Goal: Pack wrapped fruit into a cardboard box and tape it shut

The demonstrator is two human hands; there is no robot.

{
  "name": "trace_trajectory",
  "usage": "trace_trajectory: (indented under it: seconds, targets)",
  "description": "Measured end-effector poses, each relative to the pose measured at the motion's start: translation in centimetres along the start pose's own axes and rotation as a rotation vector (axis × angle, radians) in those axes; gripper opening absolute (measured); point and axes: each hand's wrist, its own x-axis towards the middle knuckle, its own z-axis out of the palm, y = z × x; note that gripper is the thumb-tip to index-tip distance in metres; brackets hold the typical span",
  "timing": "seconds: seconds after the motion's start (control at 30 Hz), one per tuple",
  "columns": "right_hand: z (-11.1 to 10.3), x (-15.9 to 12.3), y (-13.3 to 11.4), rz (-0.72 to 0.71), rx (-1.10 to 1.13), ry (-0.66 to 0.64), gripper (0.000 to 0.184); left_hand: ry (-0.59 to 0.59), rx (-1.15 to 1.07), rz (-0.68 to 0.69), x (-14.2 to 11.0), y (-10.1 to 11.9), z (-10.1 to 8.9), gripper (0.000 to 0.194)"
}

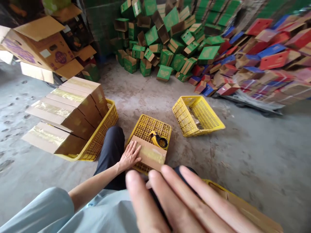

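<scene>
My left hand [130,156] lies flat with spread fingers on the left end of a taped cardboard box [152,153]. That box rests on an upturned yellow plastic crate [143,124] in front of my knees. Beyond the box, on the same crate, lies a yellow and black tape dispenser [159,139]. My right hand [179,200] is raised close to the camera, its fingers stretched out and slightly apart, holding nothing. It covers part of my lap and the near side of the crate.
Left of my leg, a yellow crate [103,132] holds several taped cardboard boxes [73,103]. Another yellow crate [198,116] stands ahead to the right. One more crate with cardboard [252,207] sits at lower right. Piles of green boxes [167,56] and red boxes [274,60] line the back.
</scene>
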Motion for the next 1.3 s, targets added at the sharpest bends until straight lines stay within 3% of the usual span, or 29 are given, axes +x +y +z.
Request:
trace_trajectory:
  seconds: [0.07,0.13,0.17,0.23,0.3,0.37,0.47,0.57,0.63,0.73,1.0,1.1,1.3]
  targets:
    - [-2.1,1.4,1.9,-0.017,-0.089,0.097,0.097,-0.012,0.012,0.003,0.2,0.1,-0.3,0.073]
    - [-4.6,4.7,2.7,-0.042,-0.171,0.133,0.096,-0.015,0.017,-0.005,0.4,0.4,-0.6,0.075]
    - [-5.6,6.7,2.6,-0.068,-0.197,0.094,0.093,-0.013,0.015,-0.015,0.5,0.6,-0.6,0.076]
    - [-6.4,11.2,2.0,-0.137,-0.234,-0.145,0.084,-0.003,0.006,-0.046,0.6,1.3,-0.5,0.076]
    - [-4.7,15.1,1.2,-0.143,-0.301,-0.451,0.072,0.007,-0.006,-0.066,0.6,2.1,-0.3,0.075]
    - [-0.6,16.9,1.1,-0.045,-0.422,-0.585,0.066,0.006,-0.018,-0.056,0.3,2.7,-0.1,0.074]
    - [6.5,15.4,2.6,0.181,-0.629,-0.717,0.064,-0.018,-0.033,-0.011,-0.5,2.9,-0.1,0.073]
    - [10.4,11.9,4.7,0.203,-0.722,-0.577,0.07,-0.048,-0.045,0.035,-1.1,2.2,-0.3,0.071]
    - [10.9,10.6,5.8,0.195,-0.71,-0.557,0.069,-0.054,-0.055,0.056,-1.2,1.5,-0.4,0.069]
    - [10.9,10.9,6.2,0.19,-0.679,-0.575,0.065,-0.043,-0.077,0.061,-1.0,0.9,-0.3,0.071]
    - [14.0,11.2,4.1,0.028,-0.552,-0.576,0.062,-0.038,-0.077,0.067,-1.0,0.1,-0.6,0.055]
    - [13.2,11.0,4.8,0.043,-0.569,-0.578,0.059,0.004,-0.06,-0.002,-1.2,-0.5,-1.1,0.054]
    - [11.1,11.7,7.1,0.213,-0.662,-0.415,0.062,0.05,-0.038,-0.047,-0.9,-0.6,-0.5,0.056]
